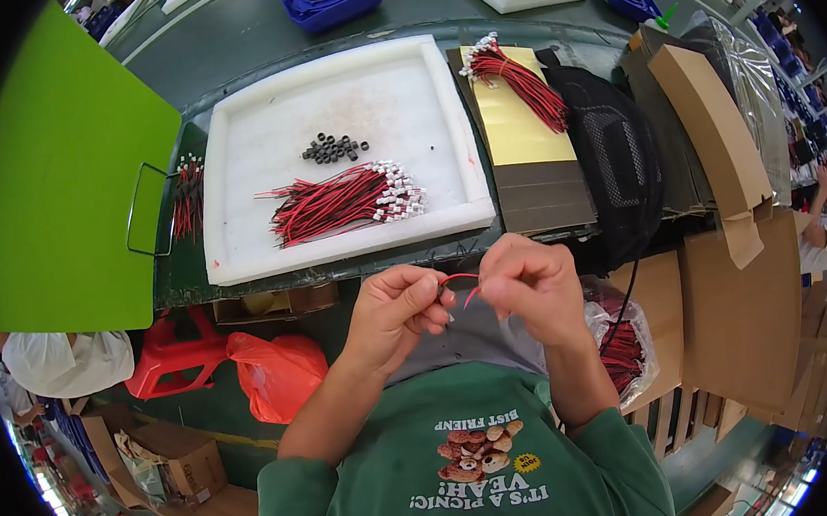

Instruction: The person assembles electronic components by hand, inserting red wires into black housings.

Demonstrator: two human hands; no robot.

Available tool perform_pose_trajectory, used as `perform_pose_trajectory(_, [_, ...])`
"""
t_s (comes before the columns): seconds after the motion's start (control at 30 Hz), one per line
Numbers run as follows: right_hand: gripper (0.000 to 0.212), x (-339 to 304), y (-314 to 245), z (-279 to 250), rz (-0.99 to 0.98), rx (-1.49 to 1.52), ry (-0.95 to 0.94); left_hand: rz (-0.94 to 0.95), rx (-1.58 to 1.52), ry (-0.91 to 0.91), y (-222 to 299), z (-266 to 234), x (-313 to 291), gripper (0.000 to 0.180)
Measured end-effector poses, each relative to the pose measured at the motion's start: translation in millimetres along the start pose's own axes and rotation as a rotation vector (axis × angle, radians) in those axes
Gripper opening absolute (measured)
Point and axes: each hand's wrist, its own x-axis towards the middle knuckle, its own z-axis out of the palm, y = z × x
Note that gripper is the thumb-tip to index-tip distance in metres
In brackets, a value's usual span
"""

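Observation:
Close in front of my green shirt, both hands are raised near the table's front edge. My left hand (400, 307) is closed in a pinch on a thin red and black wire (459, 277). My right hand (533, 286) pinches the same wire, which bends in a short arc between the hands; its ends are partly hidden by the fingers. Beyond them lies a white foam tray (355, 246). In it are a heap of small black rings (331, 149) and a bundle of red and black wires (333, 206) with white connectors toward the right.
Another wire bundle (524, 89) lies on a yellow sheet (520, 131) right of the tray. Beside it sits a black mesh object (611, 139). Cardboard (711, 122) stands at the right, a green panel (54, 187) at the left. Below are a red stool (176, 356) and an orange bag (273, 373).

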Motion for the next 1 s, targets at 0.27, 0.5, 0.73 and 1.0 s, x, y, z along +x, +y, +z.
perform_pose_trajectory(0.27, [0.005, 0, 7, 12, -0.217, -0.446, -0.024, 0.092, -0.084, 0.148, 1, 4, 0, 0.014])
perform_pose_trajectory(0.5, [0.011, 0, 16, 11, -0.092, 0.277, 0.117, 0.058, 0.161, 0.122, -12, -1, -1, 0.011])
perform_pose_trajectory(0.73, [0.019, 8, 27, 4, 0.151, 0.613, 0.21, 0.08, 0.178, 0.072, -13, -5, -10, 0.012])
perform_pose_trajectory(1.0, [0.012, 1, 18, 15, 0.114, 0.072, 0.171, 0.184, 0.055, 0.189, -4, -9, -12, 0.012])
